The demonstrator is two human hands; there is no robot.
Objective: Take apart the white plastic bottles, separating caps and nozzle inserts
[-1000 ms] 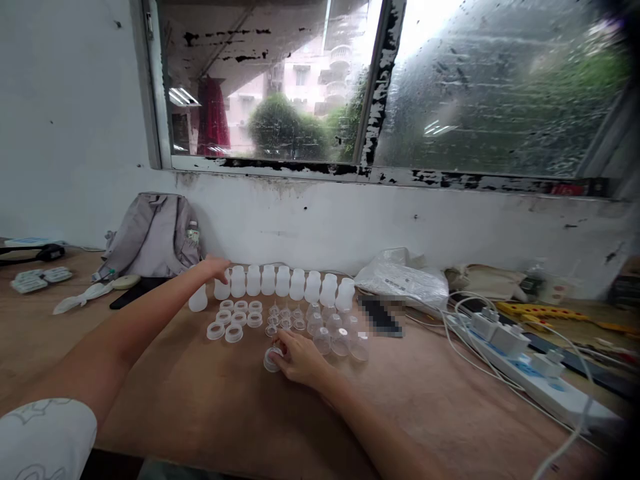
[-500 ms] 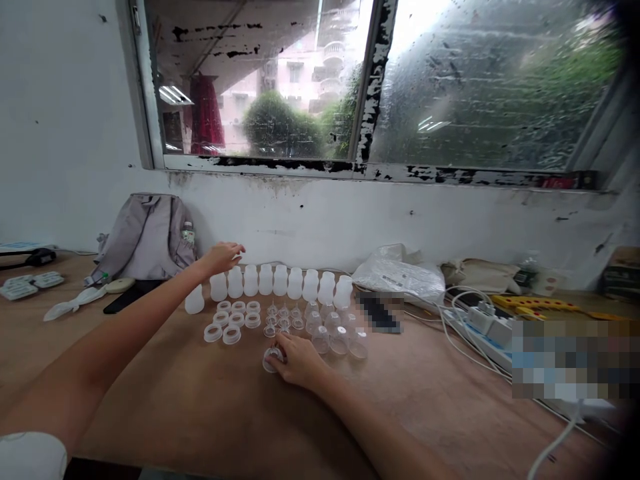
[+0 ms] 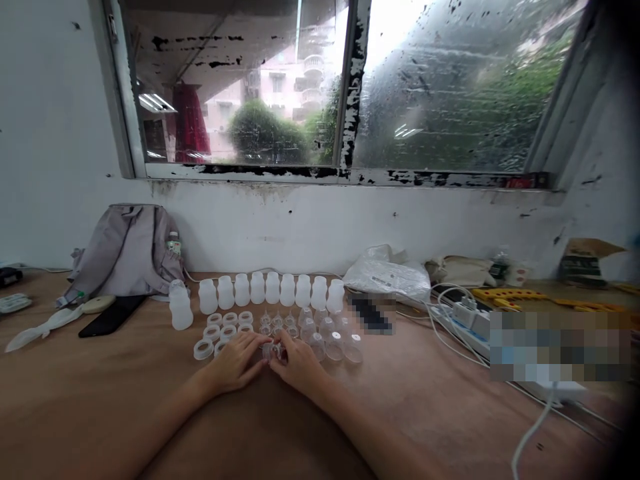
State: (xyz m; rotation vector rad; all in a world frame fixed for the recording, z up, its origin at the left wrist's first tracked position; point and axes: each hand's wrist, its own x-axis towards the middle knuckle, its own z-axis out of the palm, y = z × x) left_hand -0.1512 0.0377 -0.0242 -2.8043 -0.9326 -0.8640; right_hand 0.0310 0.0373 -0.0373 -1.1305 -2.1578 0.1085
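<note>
My left hand and my right hand meet low over the table, fingertips pinched around a small clear bottle ring. Fingers cover much of it, and whether a nipple sits inside I cannot tell. Just left are several whitish collar rings in rows, partly behind my left hand. Clear nipples stand beyond my fingertips. To the right are several clear dome caps. A row of frosted baby bottles lines the back, with one separate bottle at the left end.
A grey backpack leans on the wall, near a black phone-like slab and a white plastic wrapper. At right are a plastic bag, a blurred dark phone, cables and a power strip.
My left hand has come down from above the left bottles to join the right hand at the ring. The leftmost bottle now stands farther from the row. The view has shifted slightly.
</note>
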